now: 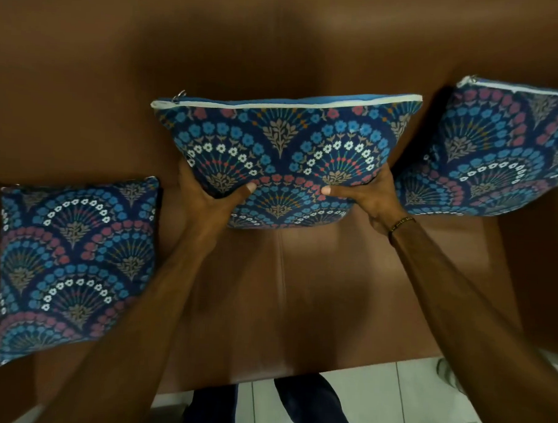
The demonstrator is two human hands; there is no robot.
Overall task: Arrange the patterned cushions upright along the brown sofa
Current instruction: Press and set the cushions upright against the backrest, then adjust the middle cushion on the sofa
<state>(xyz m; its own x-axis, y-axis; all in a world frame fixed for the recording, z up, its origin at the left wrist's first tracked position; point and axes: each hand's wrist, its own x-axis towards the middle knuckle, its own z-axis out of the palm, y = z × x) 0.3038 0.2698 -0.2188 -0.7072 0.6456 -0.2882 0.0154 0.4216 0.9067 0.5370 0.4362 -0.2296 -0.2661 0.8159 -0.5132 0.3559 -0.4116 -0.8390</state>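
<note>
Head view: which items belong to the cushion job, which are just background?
Job: middle cushion gripped by left hand and right hand; left cushion; right cushion; brown sofa.
Background: tiled floor; wristband.

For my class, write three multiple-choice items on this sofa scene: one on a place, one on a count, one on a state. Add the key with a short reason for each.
1. Where is the cushion that lies flat?
A. left end of the seat
B. on the floor
C. on the backrest top

2. How many cushions show?
A. one
B. five
C. three

3. What holds the middle cushion?
A. nothing
B. both hands
C. one hand

Key:
1 A: the left cushion lies flat on the sofa seat.
2 C: with it are the middle cushion and the right cushion.
3 B: the left hand and right hand grip its lower corners.
</note>
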